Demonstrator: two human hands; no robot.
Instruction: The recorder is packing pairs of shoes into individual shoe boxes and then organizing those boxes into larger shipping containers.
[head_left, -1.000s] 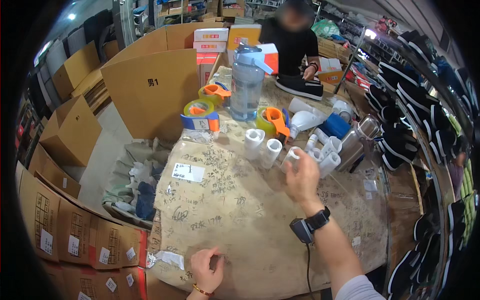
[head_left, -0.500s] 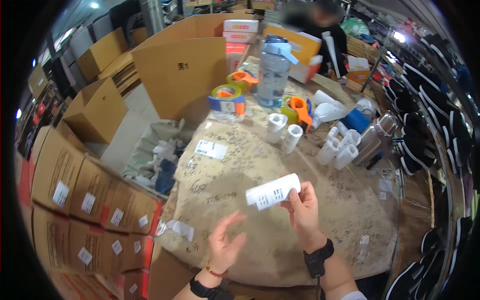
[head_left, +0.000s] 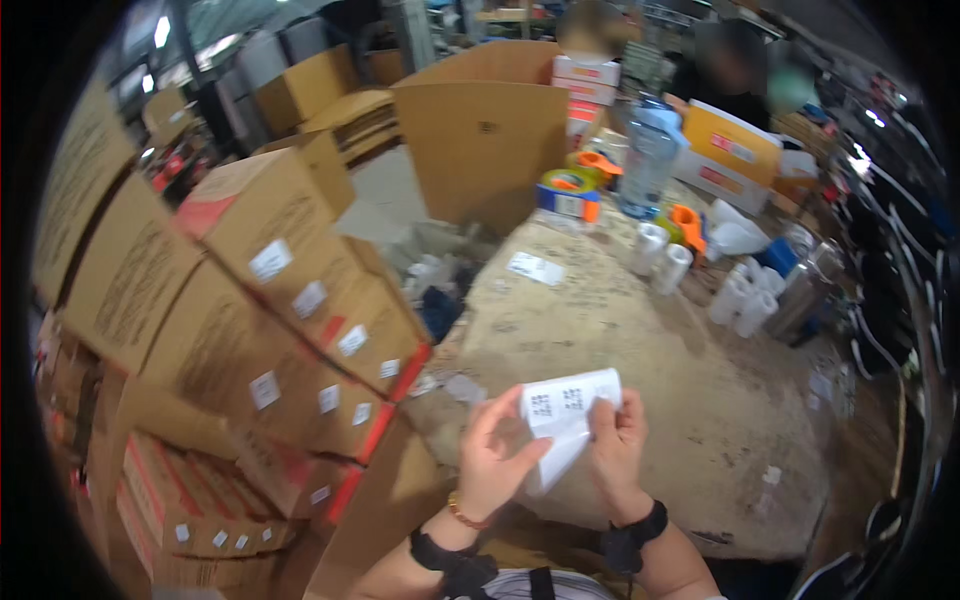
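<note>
Head view: a white printed label strip is pinched by the left hand and right hand above the near side of the worktable; light, even tension should be kept, so creasing is avoided.

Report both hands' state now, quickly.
Left hand: holding the white label paper by its left side.
Right hand: holding the same paper by its right side.

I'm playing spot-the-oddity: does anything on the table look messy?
A little: the tabletop looks grubby, covered in dark marks, and a pale scrap lies near its left edge, perhaps litter. I can't see any spill.
</note>
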